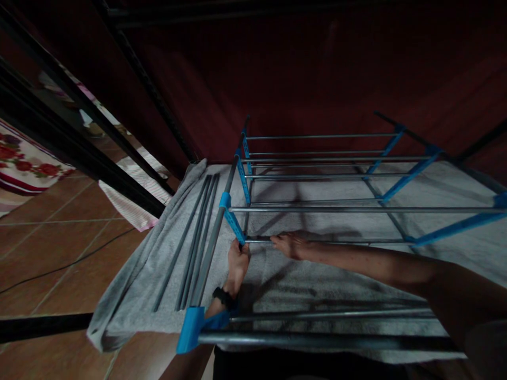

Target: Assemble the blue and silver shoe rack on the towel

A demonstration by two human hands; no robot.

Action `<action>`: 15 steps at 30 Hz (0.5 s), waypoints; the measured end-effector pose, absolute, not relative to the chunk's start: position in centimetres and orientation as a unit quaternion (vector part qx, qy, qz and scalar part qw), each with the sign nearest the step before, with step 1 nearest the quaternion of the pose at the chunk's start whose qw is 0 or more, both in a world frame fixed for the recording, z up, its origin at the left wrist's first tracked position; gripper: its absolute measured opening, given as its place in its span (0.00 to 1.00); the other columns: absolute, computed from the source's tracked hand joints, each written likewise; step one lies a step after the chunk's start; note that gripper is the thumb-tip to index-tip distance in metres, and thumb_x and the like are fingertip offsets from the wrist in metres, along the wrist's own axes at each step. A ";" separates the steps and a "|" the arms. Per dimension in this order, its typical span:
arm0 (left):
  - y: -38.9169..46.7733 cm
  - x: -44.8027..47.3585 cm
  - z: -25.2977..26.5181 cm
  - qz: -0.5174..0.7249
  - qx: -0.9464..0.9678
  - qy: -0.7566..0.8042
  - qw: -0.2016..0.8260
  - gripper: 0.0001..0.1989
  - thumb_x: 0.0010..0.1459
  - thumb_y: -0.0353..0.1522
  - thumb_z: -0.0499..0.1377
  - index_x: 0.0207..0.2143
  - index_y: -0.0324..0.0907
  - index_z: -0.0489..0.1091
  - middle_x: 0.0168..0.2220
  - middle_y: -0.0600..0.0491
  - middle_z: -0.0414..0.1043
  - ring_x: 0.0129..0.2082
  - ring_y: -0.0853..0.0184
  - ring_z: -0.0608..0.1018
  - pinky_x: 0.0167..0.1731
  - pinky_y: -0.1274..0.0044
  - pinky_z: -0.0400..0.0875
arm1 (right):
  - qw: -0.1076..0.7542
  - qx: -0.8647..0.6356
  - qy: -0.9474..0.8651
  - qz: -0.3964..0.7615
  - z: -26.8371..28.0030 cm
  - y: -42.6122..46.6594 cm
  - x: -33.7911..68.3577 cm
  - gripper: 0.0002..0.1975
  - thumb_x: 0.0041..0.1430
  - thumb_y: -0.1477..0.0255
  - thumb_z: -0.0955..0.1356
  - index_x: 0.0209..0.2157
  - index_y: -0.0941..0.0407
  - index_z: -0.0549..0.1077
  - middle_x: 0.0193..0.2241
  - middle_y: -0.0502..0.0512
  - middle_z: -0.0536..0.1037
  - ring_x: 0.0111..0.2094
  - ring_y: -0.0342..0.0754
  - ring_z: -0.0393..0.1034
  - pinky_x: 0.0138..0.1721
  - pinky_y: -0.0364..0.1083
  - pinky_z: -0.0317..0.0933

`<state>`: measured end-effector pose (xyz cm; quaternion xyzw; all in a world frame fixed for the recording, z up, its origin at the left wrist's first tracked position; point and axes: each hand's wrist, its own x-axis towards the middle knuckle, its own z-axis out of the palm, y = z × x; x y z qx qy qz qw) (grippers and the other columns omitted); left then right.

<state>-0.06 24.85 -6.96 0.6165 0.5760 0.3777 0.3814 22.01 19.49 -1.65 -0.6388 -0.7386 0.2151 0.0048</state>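
A rack frame of grey metal tubes and blue plastic brackets lies on a grey cloth. My left hand (238, 259), with a dark band on its wrist, is closed around the lower end of a blue bracket (235, 226), where a crosswise tube meets it. My right hand (290, 245) grips that same metal tube (340, 243) a little to the right of the joint. Nearest to me, another blue bracket (190, 330) carries a thick tube (317, 340) that passes over my left forearm. My left fingertips are partly hidden behind the joint.
Several loose grey tubes (194, 243) lie on the grey cloth (130, 295) left of the rack. Dark metal posts (91, 153) stand at the left, above a tiled floor (59, 253) with a thin cable. A dark red curtain (317, 79) hangs behind.
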 end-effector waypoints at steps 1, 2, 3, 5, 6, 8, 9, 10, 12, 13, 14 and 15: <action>24.9 -0.1 -7.0 0.379 0.616 0.575 0.382 0.11 0.56 0.32 0.57 0.42 0.41 0.72 0.40 0.45 0.79 0.44 0.57 0.79 0.51 0.65 0.71 | 0.002 -0.621 -0.752 0.222 -1.6 19.6 22.1 0.10 0.71 0.67 0.61 0.46 0.51 0.72 0.41 0.60 0.81 0.40 0.53 0.74 0.40 0.48 0.61; 24.9 -0.1 -7.0 0.379 0.615 0.576 0.382 0.11 0.56 0.32 0.57 0.42 0.41 0.72 0.41 0.45 0.79 0.44 0.57 0.79 0.51 0.65 0.71 | -0.002 -0.604 -0.763 0.228 -1.6 19.6 22.1 0.11 0.71 0.68 0.60 0.47 0.52 0.72 0.42 0.61 0.81 0.41 0.53 0.74 0.39 0.48 0.61; 24.9 -0.1 -7.0 0.378 0.615 0.576 0.383 0.11 0.56 0.32 0.57 0.43 0.41 0.72 0.41 0.45 0.79 0.45 0.56 0.79 0.52 0.65 0.71 | -0.006 -0.593 -0.770 0.235 -1.6 19.7 22.2 0.11 0.71 0.68 0.60 0.47 0.52 0.72 0.42 0.61 0.81 0.41 0.53 0.74 0.39 0.48 0.60; 24.9 -0.2 -7.1 0.374 0.616 0.576 0.386 0.12 0.56 0.32 0.58 0.43 0.41 0.72 0.42 0.44 0.79 0.46 0.56 0.79 0.53 0.65 0.71 | -0.012 -0.588 -0.770 0.248 -1.6 19.9 22.3 0.11 0.71 0.69 0.60 0.48 0.54 0.71 0.43 0.61 0.80 0.42 0.54 0.74 0.39 0.48 0.60; 24.9 -0.2 -7.1 0.373 0.615 0.575 0.389 0.12 0.56 0.31 0.58 0.43 0.41 0.72 0.43 0.44 0.79 0.47 0.56 0.79 0.53 0.65 0.70 | -0.014 -0.588 -0.768 0.254 -1.6 19.9 22.2 0.11 0.70 0.69 0.61 0.48 0.54 0.71 0.44 0.61 0.80 0.42 0.54 0.74 0.40 0.48 0.60; 24.9 -0.2 -7.2 0.377 0.612 0.575 0.390 0.12 0.55 0.31 0.58 0.43 0.41 0.72 0.42 0.45 0.79 0.47 0.57 0.79 0.53 0.65 0.71 | -0.016 -0.592 -0.761 0.263 -1.6 19.9 22.2 0.11 0.70 0.69 0.61 0.48 0.54 0.72 0.44 0.60 0.80 0.42 0.53 0.73 0.39 0.48 0.59; 24.9 -0.2 -7.2 0.380 0.610 0.576 0.389 0.12 0.55 0.31 0.58 0.42 0.42 0.72 0.42 0.46 0.79 0.46 0.57 0.79 0.53 0.65 0.71 | -0.014 -0.596 -0.759 0.263 -1.6 19.8 22.1 0.11 0.71 0.69 0.61 0.48 0.54 0.72 0.44 0.60 0.80 0.42 0.53 0.73 0.39 0.48 0.59; 24.9 -0.2 -7.2 0.382 0.610 0.576 0.387 0.11 0.55 0.31 0.58 0.42 0.42 0.72 0.41 0.46 0.79 0.46 0.57 0.80 0.53 0.65 0.71 | -0.012 -0.598 -0.758 0.260 -1.6 19.8 22.1 0.11 0.71 0.69 0.61 0.48 0.54 0.72 0.44 0.60 0.80 0.42 0.53 0.73 0.38 0.47 0.59; 24.8 -0.2 -7.1 0.382 0.614 0.574 0.384 0.11 0.55 0.31 0.58 0.41 0.41 0.72 0.40 0.46 0.79 0.46 0.57 0.80 0.52 0.65 0.71 | -0.006 -0.600 -0.760 0.249 -1.6 19.7 22.0 0.12 0.72 0.69 0.60 0.49 0.55 0.72 0.43 0.60 0.80 0.42 0.52 0.73 0.38 0.47 0.58; 24.8 -0.2 -7.1 0.379 0.617 0.573 0.384 0.10 0.55 0.31 0.59 0.41 0.41 0.72 0.40 0.46 0.79 0.46 0.57 0.80 0.52 0.65 0.71 | -0.005 -0.599 -0.762 0.244 -1.6 19.6 22.0 0.12 0.72 0.69 0.60 0.49 0.55 0.72 0.43 0.60 0.80 0.42 0.52 0.73 0.38 0.47 0.58; 24.8 -0.2 -7.1 0.377 0.618 0.573 0.383 0.10 0.55 0.31 0.59 0.41 0.42 0.72 0.40 0.46 0.79 0.46 0.57 0.80 0.53 0.64 0.71 | -0.006 -0.598 -0.764 0.241 -1.7 19.6 22.0 0.12 0.72 0.69 0.60 0.49 0.55 0.72 0.44 0.61 0.80 0.42 0.51 0.73 0.38 0.47 0.58; 24.8 -0.2 -7.1 0.378 0.618 0.574 0.383 0.10 0.55 0.31 0.59 0.41 0.42 0.72 0.40 0.46 0.79 0.46 0.57 0.80 0.53 0.64 0.71 | -0.009 -0.596 -0.767 0.240 -1.8 19.6 22.0 0.12 0.71 0.69 0.61 0.49 0.56 0.72 0.44 0.61 0.80 0.42 0.51 0.73 0.38 0.47 0.58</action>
